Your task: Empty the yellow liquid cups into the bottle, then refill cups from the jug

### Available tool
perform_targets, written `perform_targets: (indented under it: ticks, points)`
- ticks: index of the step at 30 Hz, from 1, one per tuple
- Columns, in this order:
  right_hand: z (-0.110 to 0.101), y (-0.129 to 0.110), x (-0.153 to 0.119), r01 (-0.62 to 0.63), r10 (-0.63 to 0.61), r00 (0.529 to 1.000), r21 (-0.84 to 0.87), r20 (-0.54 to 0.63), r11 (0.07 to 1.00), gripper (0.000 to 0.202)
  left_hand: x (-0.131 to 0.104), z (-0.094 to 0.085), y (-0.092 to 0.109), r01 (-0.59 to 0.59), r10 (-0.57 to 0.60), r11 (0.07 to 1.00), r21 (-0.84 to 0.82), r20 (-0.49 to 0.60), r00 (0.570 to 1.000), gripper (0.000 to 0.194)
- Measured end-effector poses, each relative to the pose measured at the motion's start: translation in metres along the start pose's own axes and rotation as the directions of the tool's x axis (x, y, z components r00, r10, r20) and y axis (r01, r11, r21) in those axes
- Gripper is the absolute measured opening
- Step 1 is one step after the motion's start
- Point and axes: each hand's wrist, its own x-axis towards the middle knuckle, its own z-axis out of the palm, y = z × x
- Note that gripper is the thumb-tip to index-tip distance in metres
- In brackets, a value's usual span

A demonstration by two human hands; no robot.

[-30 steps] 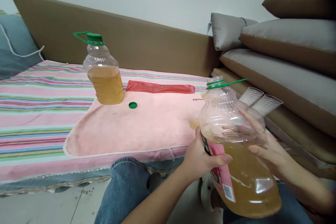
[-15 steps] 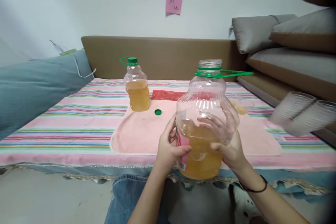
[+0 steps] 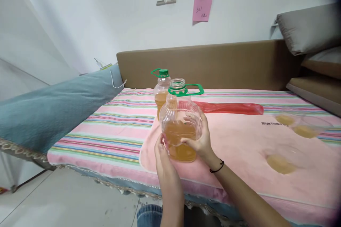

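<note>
A clear plastic jug (image 3: 181,142) of amber liquid stands on the pink mat, its mouth uncapped and its green carry handle sticking out to the right. My right hand (image 3: 201,143) is wrapped round its right side, with the thumb in front. Against the lower left side is my left hand (image 3: 166,165), its fingers partly hidden by the jug. Just behind stands a second jug (image 3: 160,97), closed with a green cap and partly covered by the first. A small green spot shows through the first jug's wall.
Three clear cups with amber liquid, the nearest cup (image 3: 281,163) among them, stand to the right. Behind the jugs lies a red plastic strip (image 3: 231,108). A blue bolster (image 3: 66,103) borders the left, grey cushions (image 3: 311,28) the right, and a brown backrest (image 3: 213,65) the rear.
The open jug has moved away from me and left, from the bed's edge onto the mat before the capped jug. The view has turned, bringing the cups into sight on the right.
</note>
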Motion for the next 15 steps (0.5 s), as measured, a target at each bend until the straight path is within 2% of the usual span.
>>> perform_targets:
  ticks: [4, 8, 11, 15]
  points:
    - [0.017, 0.027, 0.011, 0.029, -0.03, 0.999, 0.06, 0.018, 0.998, 0.112, 0.004, -0.006, 0.002, 0.052, -0.051, 0.999, 0.013, -0.039, 0.998, 0.056]
    - [0.026, 0.045, 0.017, 0.045, -0.049, 0.998, 0.114, 0.034, 0.993, 0.113, 0.007, -0.006, 0.0, 0.076, -0.076, 0.997, 0.001, -0.04, 0.996, 0.065]
    - [0.027, 0.05, 0.017, 0.039, -0.046, 0.997, 0.12, 0.055, 0.992, 0.115, 0.008, -0.005, -0.003, 0.087, -0.086, 0.996, 0.019, -0.037, 0.996, 0.072]
    - [0.024, 0.048, 0.016, 0.006, -0.016, 0.997, 0.125, 0.08, 0.992, 0.117, 0.006, -0.003, -0.004, 0.088, -0.087, 0.996, 0.03, -0.012, 0.996, 0.069]
